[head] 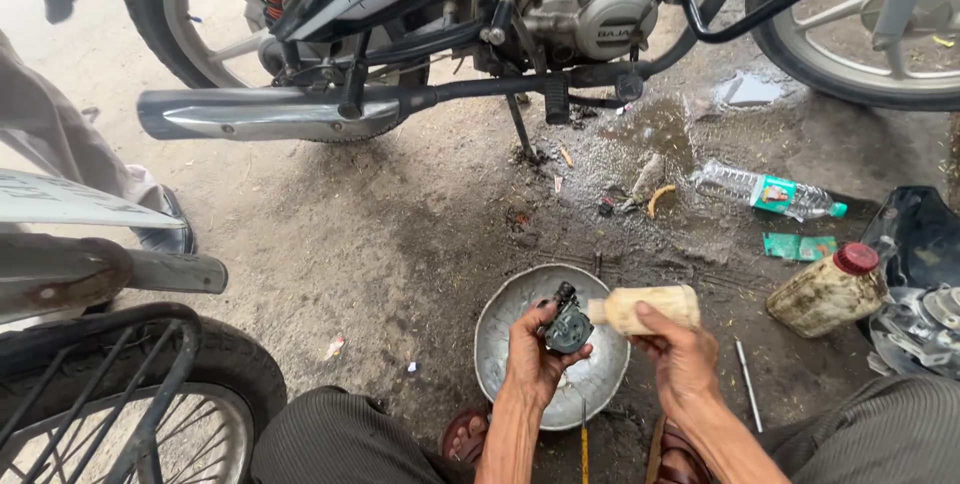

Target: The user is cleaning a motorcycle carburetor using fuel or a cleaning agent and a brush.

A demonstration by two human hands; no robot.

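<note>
Squatted over dented metal bowl (510,316) on oily concrete, motorcycle (480,14) parked ahead.

L hand (535,349): fingers wrapped tight round small dark metal part (567,326), prob. carburettor, held just above bowl centre. Fully closed grip on body, no gap seen.

R hand (680,349): fingers and thumb curled shut round small pale plastic bottle (645,306), tipped sideways, neck end touching or just beside part; cannot tell which.

Handling, judged: part compact, rigid, heavy for size, likely oily/slick; best gripped round main body, not protruding top fittings. Bottle light, soft-walled, squeezable; mid-body hold adequate.

Nearby: grimy jug w/ red cap (828,290) at right, clear water bottle (765,190) lying flat beyond, thin metal rod (748,384) near R wrist.
</note>
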